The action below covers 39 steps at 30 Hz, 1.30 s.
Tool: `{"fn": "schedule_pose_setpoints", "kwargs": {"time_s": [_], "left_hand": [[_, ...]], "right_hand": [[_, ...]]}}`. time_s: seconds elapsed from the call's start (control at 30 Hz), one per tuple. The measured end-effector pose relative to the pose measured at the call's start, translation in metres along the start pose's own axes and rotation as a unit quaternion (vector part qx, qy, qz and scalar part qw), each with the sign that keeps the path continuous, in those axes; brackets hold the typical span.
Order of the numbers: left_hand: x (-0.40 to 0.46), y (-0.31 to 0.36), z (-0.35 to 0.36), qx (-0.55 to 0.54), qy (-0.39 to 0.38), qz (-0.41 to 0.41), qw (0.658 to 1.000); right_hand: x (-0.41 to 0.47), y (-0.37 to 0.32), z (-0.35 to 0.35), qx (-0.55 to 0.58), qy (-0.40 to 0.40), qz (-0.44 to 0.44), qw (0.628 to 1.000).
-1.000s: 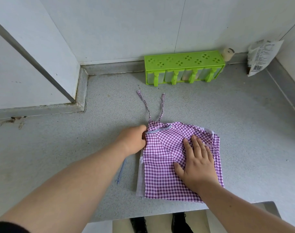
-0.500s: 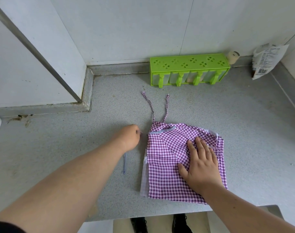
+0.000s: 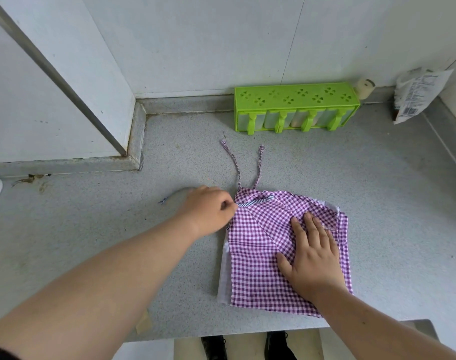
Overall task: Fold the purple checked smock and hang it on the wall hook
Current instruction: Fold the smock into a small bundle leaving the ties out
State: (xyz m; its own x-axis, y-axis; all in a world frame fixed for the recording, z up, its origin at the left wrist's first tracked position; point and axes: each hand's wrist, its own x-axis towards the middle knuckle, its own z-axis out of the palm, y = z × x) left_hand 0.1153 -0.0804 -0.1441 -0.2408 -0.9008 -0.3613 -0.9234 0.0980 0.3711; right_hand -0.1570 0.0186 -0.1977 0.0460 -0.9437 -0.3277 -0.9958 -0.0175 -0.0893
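The purple checked smock (image 3: 260,255) lies folded into a rough square on the grey speckled counter (image 3: 377,190). Two thin checked ties (image 3: 247,167) stretch from its top edge toward the wall. My left hand (image 3: 208,210) is at the smock's upper left corner, fingers curled, pinching a blue striped tie (image 3: 167,200) that trails off to the left. My right hand (image 3: 312,255) lies flat with fingers spread on the right half of the fabric, pressing it down. No wall hook is in view.
A green plastic rack (image 3: 294,106) with several compartments stands against the back wall. A crumpled printed bag (image 3: 413,96) leans in the right corner. A white panel (image 3: 53,87) juts out at the left. The counter's front edge runs below the smock, with shoes beneath.
My left hand left the smock's corner, reached left, and now is back at the corner holding the striped tie, which has swung from beside the smock up to the left. My right hand stayed put.
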Motion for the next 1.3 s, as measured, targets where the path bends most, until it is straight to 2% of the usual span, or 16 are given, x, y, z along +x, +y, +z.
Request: {"fn": "schedule_pose_setpoints", "kwargs": {"time_s": [0.1,0.17,0.37,0.4,0.47,0.53,0.6,0.7,0.83,0.9,0.97,1.03,1.1,1.17,1.23,1.3], "left_hand": [[0.003,0.017,0.012,-0.126,-0.024,-0.033,0.991],[0.005,0.017,0.015,-0.153,-0.032,-0.038,0.987],[0.001,0.0,0.005,-0.015,-0.07,0.032,0.997],[0.001,-0.003,0.002,-0.02,-0.064,0.02,0.998],[0.0,-0.01,-0.007,-0.098,-0.038,-0.041,0.994],[0.002,-0.021,-0.016,-0.195,-0.018,-0.101,0.975],[0.006,-0.033,-0.025,-0.225,0.006,-0.132,0.965],[0.012,-0.052,-0.035,-0.181,0.046,-0.154,0.97],[0.019,-0.072,-0.037,-0.008,0.1,-0.213,0.972],[0.017,-0.071,-0.035,0.034,0.117,-0.225,0.967],[0.008,-0.061,-0.028,0.09,0.117,-0.148,0.978],[-0.004,-0.038,-0.021,0.129,0.103,0.016,0.986],[-0.019,-0.003,-0.014,0.163,0.018,0.178,0.97],[-0.028,0.03,0.002,0.195,-0.063,0.282,0.937],[-0.03,0.049,0.025,0.218,-0.109,0.298,0.923],[-0.028,0.051,0.044,0.238,-0.149,0.249,0.927]], "right_hand": [[0.0,0.0,0.001,0.006,0.007,0.0,1.0],[0.0,0.001,0.002,0.009,0.011,-0.001,1.0],[0.0,0.001,0.002,0.004,0.009,-0.001,1.0],[0.0,0.001,0.002,0.004,0.008,-0.001,1.0],[0.0,0.001,0.002,0.006,0.007,-0.001,1.0],[0.0,0.001,0.002,0.008,0.007,0.0,1.0],[0.0,0.001,0.002,0.01,0.007,0.0,1.0],[0.0,0.001,0.002,0.009,0.005,-0.001,1.0],[0.0,0.001,0.002,0.01,0.008,0.0,1.0],[0.0,0.001,0.002,0.008,0.005,0.0,1.0],[0.0,0.002,0.002,0.003,0.005,-0.002,1.0],[0.0,0.002,0.003,0.006,0.009,-0.003,1.0],[0.001,0.002,0.005,0.009,0.016,-0.005,1.0],[0.001,0.002,0.006,0.011,0.028,-0.006,1.0],[0.001,0.002,0.006,0.006,0.023,-0.005,1.0],[0.001,0.003,0.005,0.005,0.011,-0.007,1.0]]}}
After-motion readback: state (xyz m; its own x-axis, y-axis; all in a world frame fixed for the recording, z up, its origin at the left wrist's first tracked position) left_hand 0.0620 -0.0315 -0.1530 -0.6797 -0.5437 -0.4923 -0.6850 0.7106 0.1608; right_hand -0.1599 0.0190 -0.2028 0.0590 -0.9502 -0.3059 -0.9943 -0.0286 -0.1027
